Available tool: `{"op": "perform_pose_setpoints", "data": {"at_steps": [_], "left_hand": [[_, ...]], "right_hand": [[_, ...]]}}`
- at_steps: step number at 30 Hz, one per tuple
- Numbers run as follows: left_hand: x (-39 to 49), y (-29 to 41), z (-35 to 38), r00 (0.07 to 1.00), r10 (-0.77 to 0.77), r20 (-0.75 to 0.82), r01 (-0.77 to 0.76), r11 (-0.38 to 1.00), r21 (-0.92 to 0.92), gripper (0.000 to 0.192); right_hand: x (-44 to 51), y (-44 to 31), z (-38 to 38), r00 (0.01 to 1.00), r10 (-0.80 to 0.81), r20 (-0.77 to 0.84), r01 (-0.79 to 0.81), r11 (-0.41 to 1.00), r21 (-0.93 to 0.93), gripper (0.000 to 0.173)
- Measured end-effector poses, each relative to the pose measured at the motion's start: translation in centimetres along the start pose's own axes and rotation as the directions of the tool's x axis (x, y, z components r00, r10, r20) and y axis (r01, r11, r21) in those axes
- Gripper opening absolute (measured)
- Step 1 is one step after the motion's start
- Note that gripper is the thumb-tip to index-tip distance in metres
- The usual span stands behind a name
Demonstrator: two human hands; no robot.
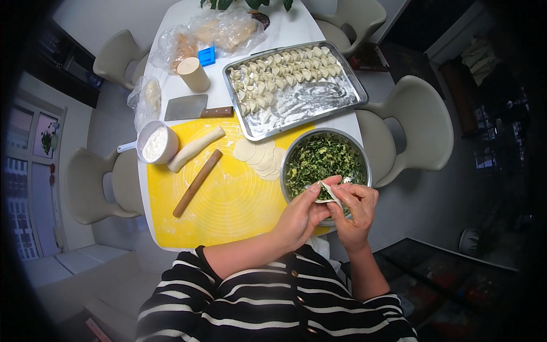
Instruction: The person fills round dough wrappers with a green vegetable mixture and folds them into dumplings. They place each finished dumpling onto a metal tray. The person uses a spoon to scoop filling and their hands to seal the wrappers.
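A dumpling wrapper [335, 197] with chopped green filling inside is held between both hands, over the near side of a steel bowl. My left hand [299, 218] supports its left edge with thumb and fingers. On its right edge, the fingertips of my right hand [355, 209] pinch the dough, and the wrapper is partly folded with green showing. Chopped green filling [324, 158] fills much of the steel bowl [283, 175]. To the bowl's left, round dough wrappers [261, 157] lie overlapped on the yellow silicone mat [230, 213].
A floured metal tray [316, 100] holds rows of dumplings [286, 68]. On the left are a wooden rolling pin [197, 184], a dough roll [196, 148], a cup of flour [157, 143] and a cleaver [188, 107]. Farther back stand a beige cylinder [194, 76] and plastic bags [226, 32].
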State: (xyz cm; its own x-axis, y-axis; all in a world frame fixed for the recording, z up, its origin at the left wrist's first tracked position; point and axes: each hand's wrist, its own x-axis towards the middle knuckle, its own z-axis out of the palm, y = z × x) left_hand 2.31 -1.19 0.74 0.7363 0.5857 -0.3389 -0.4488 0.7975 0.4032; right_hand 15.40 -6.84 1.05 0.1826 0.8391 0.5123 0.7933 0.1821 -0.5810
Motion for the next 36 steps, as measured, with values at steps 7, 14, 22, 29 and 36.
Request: {"op": "perform_pose_setpoints", "data": {"at_steps": [7, 14, 22, 29, 36], "left_hand": [[-0.5, 0.5, -0.1, 0.984, 0.145, 0.099, -0.175, 0.871, 0.46, 0.047], [-0.2, 0.7, -0.2, 0.997, -0.013, 0.07, 0.001, 0.984, 0.176, 0.051], [-0.2, 1.1, -0.8, 0.98, 0.017, 0.197, -0.071, 0.961, 0.268, 0.054], [-0.2, 2.1, -1.6, 0.876, 0.162, 0.453, -0.481, 0.332, 0.811, 0.055], [0.6, 1.4, -2.9, 0.792, 0.245, 0.559, -0.561, -0.068, 0.825, 0.047]], "right_hand": [[0.4, -0.7, -0.5, 0.999, 0.031, 0.036, -0.033, 0.997, 0.068, 0.031], [0.3, -0.8, -0.4, 0.995, 0.086, 0.057, -0.097, 0.967, 0.235, 0.029], [0.6, -1.4, -0.9, 0.99, 0.112, 0.082, -0.127, 0.97, 0.207, 0.027], [1.0, -1.4, -2.0, 0.956, 0.174, 0.236, -0.24, 0.928, 0.287, 0.013], [1.4, -1.7, -2.3, 0.922, 0.214, 0.323, -0.345, 0.834, 0.431, 0.019]]}}
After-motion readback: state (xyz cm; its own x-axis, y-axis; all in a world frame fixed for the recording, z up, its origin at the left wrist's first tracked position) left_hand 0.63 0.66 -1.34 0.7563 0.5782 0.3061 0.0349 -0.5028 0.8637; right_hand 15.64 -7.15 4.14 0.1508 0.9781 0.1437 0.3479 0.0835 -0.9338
